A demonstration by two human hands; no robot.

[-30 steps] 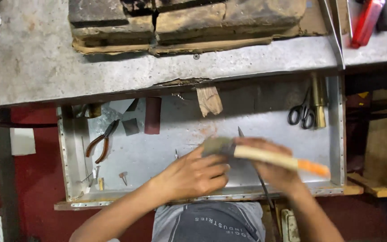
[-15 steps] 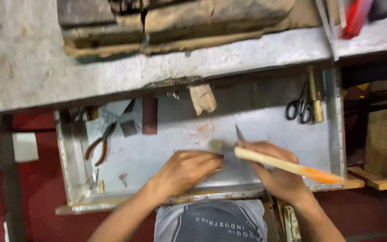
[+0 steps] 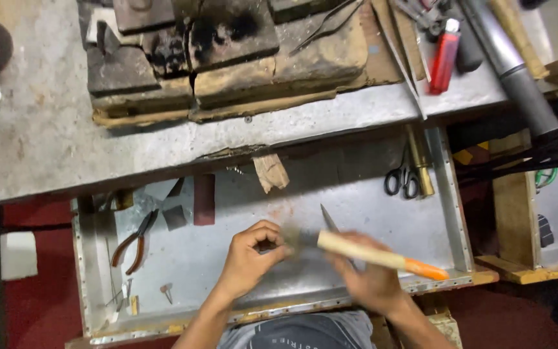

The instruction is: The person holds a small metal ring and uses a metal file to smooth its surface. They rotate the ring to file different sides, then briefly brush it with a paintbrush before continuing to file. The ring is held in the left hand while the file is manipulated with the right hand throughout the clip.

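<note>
- The left hand is seen curled into a loose fist over the metal drawer tray, its fingertips pinched on something small at the head end of the tool; what is pinched cannot be made out.
- The right hand is blurred; it is closed around a wooden-handled tool with an orange end, which is held nearly level above the tray, orange end to the right.
- The working end of the tool, beside the left fingertips, is smeared by motion, and its shape cannot be told.
- A thin pointed metal blade is seen just behind the handle, lying on the tray.
- Red-handled pliers are placed at the tray's left side, well apart from the hands.
- Black-handled scissors and a brass rod are found at the tray's far right corner.
- A torn scrap of wood is seen at the tray's back edge.
- On the grey bench above, charred blocks are stacked, with a red lighter to their right.
</note>
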